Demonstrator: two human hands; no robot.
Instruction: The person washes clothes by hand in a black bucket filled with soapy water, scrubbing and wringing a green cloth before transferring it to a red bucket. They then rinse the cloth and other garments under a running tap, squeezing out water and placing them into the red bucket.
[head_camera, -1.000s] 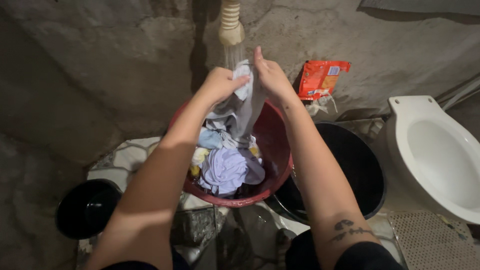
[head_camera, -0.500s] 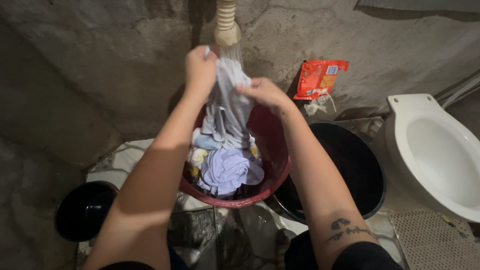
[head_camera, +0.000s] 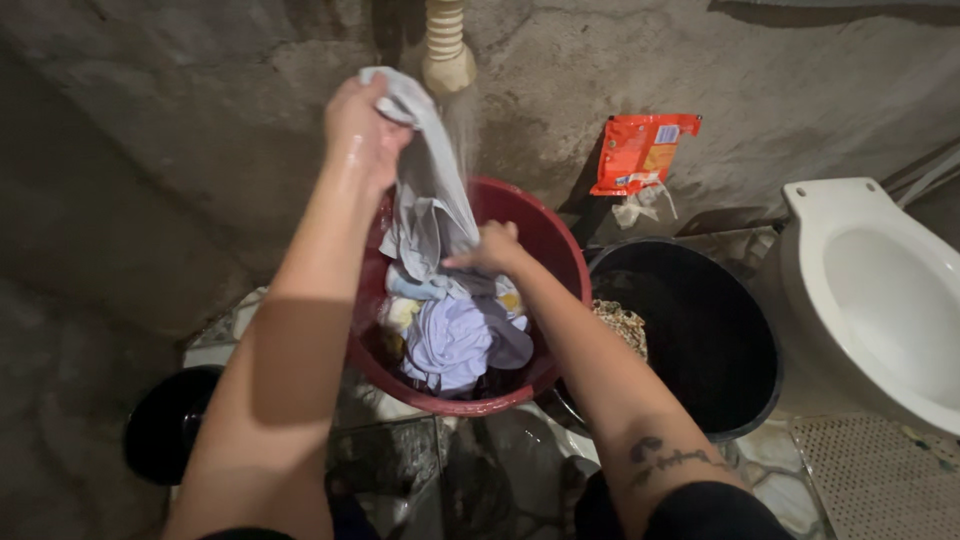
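Over the basin (head_camera: 560, 250), left hand (head_camera: 362, 125) clenched on the cloth (head_camera: 430, 190) under the spout (head_camera: 447, 50), right hand (head_camera: 488, 250) squeezing lower (both wet); could slip, splash onto the floor (head_camera: 470, 470)

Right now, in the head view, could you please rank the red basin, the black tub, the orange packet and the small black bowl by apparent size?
1. black tub
2. red basin, close; arms and laundry cover much of it, so unsure
3. small black bowl
4. orange packet
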